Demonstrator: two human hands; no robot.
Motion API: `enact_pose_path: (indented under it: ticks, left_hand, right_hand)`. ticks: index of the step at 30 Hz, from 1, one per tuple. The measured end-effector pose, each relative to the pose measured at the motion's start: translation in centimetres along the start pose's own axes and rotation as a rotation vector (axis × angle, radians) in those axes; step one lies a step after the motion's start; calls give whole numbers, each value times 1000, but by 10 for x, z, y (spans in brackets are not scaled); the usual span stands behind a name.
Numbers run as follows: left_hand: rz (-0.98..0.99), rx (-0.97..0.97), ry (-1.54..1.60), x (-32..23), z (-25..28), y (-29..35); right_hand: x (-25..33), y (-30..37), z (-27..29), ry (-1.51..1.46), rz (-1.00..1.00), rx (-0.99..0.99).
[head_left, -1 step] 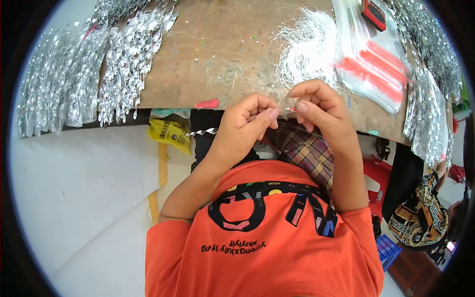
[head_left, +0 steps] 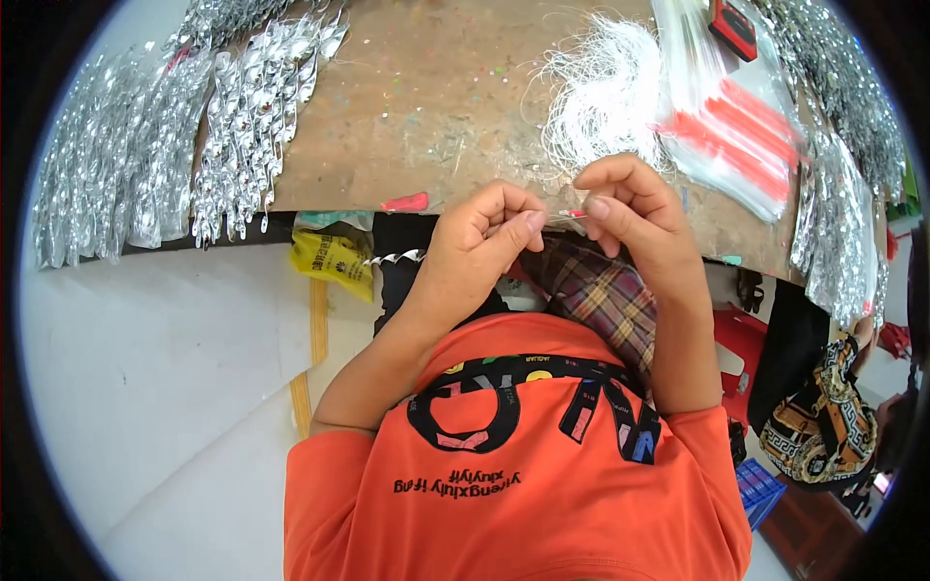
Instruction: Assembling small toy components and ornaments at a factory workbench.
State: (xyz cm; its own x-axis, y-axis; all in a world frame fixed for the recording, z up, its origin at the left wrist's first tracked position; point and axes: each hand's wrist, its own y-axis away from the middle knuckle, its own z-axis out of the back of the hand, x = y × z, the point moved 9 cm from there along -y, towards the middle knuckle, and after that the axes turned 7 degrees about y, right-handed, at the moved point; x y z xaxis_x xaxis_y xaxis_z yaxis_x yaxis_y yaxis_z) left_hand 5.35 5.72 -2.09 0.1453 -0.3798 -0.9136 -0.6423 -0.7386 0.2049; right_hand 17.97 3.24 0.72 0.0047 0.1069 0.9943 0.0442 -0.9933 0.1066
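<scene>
My left hand [head_left: 487,232] is closed in a pinch near the table's front edge. A silver twisted strip [head_left: 395,258] shows beside its wrist and runs behind the hand toward the fingers. Across a small gap, my right hand [head_left: 639,215] curves its index finger over the thumb. At that thumb's tip is a small, thin red-and-white piece [head_left: 573,213], pointing toward the left fingers. A fine pale line seems to cross the gap, too thin to make out. The right fingertips partly cover how the piece is gripped.
Silver twisted strips [head_left: 254,116] hang over the table edge at left, with more silver strips [head_left: 835,218] at right. On the brown table [head_left: 417,87] lie white thread [head_left: 605,97], red-and-clear plastic strips [head_left: 741,131], a red-and-black box [head_left: 731,31] and a red scrap [head_left: 405,202]. A yellow bag [head_left: 332,261] hangs below.
My right hand has shifted slightly to the right, widening the gap to the left fingers. The small red-and-white piece shows more clearly at its thumb. My left hand stays in place.
</scene>
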Motion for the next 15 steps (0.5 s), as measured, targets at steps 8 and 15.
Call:
enact_pose_path:
  ticks: [8,15]
  left_hand:
    - [-75,-79,35,0,8,2]
    - [-111,-146,49,-8,15,11]
  right_hand:
    - [-1,8,12,-22,42,-109]
    - [-30,15,-14,-47,-116,-64]
